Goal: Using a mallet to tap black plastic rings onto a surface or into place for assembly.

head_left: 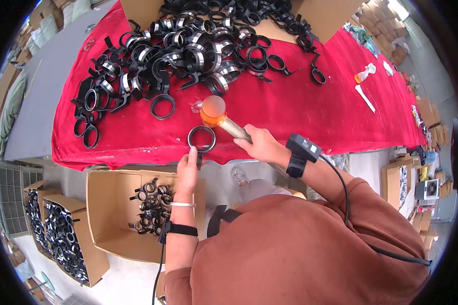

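My left hand (188,170) is closed on a black ring with a silver inner band (190,138), held at the near edge of the red-covered table (300,117). Its short handle end runs down by my fingers. My right hand (262,145) wraps round the wooden handle of a mallet (234,129). The mallet's round orange head sits just beyond the ring, and I cannot tell whether the two touch. Past the mallet lies a large heap of similar black rings (193,48), several with bright silver bands. One loose ring (163,107) rests at the heap's near side.
A cardboard box (315,20) tips more rings onto the table's far side. Below the table edge at left stands an open carton (112,213) with rings inside. Two fuller boxes (79,211) stand beside it. A white strip (365,99) and an orange-ended object (362,76) lie at right.
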Available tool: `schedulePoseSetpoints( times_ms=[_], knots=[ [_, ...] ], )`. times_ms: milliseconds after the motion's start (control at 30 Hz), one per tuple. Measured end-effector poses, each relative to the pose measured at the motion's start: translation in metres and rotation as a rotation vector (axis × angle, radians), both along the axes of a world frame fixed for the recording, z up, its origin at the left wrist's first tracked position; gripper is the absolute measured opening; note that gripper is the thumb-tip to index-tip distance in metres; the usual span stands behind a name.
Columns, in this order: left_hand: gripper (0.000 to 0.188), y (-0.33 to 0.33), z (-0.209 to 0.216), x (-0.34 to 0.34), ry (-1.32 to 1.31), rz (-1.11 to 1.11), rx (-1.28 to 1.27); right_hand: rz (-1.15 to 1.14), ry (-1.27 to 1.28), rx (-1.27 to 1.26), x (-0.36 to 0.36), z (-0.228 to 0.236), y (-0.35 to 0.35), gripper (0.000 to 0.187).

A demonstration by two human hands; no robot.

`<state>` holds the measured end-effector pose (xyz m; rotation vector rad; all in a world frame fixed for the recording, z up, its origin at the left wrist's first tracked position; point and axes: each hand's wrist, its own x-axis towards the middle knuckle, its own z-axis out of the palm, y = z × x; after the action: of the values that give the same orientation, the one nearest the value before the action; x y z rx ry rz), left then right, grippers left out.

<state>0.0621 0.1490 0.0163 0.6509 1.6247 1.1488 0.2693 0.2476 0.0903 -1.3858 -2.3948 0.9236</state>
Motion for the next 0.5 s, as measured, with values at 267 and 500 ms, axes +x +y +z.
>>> schedulePoseSetpoints(
  times_ms=[267, 500],
  knots=[
    [0.039, 0.003, 0.006, -0.002, -0.217, 0.149, -0.170, -0.122, 0.421, -0.154, 0.010, 0.062, -0.023, 0.043],
    [0.038, 0.006, 0.011, 0.010, -0.278, 0.223, -0.156, -0.049, 0.406, -0.006, 0.044, -0.019, -0.078, 0.051]
  ],
)
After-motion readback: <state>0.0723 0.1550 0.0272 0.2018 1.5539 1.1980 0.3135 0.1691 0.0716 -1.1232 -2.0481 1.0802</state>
